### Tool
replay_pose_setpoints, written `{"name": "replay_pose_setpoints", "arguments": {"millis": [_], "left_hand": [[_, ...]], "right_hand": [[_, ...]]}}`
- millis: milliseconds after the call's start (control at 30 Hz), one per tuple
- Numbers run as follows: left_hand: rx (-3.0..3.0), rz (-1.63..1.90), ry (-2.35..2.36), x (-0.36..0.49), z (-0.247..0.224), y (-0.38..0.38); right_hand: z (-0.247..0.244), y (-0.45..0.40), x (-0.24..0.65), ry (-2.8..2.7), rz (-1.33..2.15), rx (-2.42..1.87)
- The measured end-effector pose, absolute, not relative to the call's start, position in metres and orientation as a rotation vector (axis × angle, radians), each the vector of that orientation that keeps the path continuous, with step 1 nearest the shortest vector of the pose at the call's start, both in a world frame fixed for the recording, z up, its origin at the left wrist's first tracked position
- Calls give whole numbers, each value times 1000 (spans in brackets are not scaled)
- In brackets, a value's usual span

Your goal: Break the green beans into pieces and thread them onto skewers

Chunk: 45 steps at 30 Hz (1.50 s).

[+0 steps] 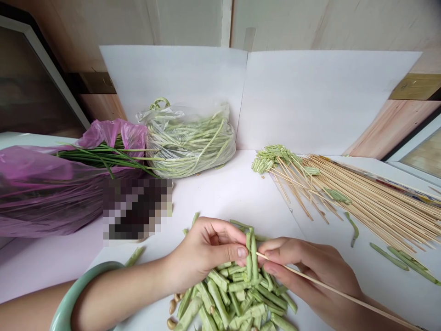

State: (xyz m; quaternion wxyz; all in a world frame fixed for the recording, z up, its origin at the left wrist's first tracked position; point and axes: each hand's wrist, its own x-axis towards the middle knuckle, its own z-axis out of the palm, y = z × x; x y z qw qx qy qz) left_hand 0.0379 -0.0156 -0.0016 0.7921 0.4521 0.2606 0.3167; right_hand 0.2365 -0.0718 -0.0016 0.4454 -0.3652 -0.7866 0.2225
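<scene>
Two short green bean pieces [254,257] stand upright side by side, pinched between the thumb and fingers of my left hand [213,248]. My right hand [306,264] is closed on a thin wooden skewer [330,290], gripped near its tip. That tip points left and meets the side of the nearer bean piece; how deep it goes, I cannot tell. Below both hands lies a loose pile of cut green bean pieces [220,299] on the white surface. A few tan seeds [172,307] lie at the pile's left edge. A pale green bangle [74,294] circles my left forearm.
Many bare skewers [375,197] lie on the right, with threaded bean pieces [275,158] at their far left end. Loose beans [389,256] lie nearer. A clear bag of long beans [193,142] and a purple bag [69,193] with thin green stalks stand left. White boards [320,101] stand behind.
</scene>
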Motion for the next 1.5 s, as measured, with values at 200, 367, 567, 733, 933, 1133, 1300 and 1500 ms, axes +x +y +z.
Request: {"name": "replay_pose_setpoints", "arguments": {"millis": [200, 367, 567, 733, 933, 1133, 1300, 1500], "left_hand": [[1002, 650, 551, 37, 0, -14], [1042, 602, 554, 36, 1, -15], [1079, 575, 509, 35, -1, -15], [1075, 578, 480, 36, -2, -14], [1000, 583, 432, 36, -3, -15], [992, 612, 408, 37, -7, -15], [1007, 620, 386, 37, -2, -15], [1050, 664, 388, 36, -2, -11]], "right_hand": [[-4, -73, 239, -1958, 540, -915], [-2, -74, 237, -1964, 520, -906], [3, -73, 234, -1983, 458, -883], [5, -73, 236, -2024, 407, -893], [4, -75, 236, -2051, 341, -908], [5, -76, 235, -2103, 206, -919], [12, -75, 235, -2128, 106, -919], [17, -75, 236, -2124, 43, -959]]}}
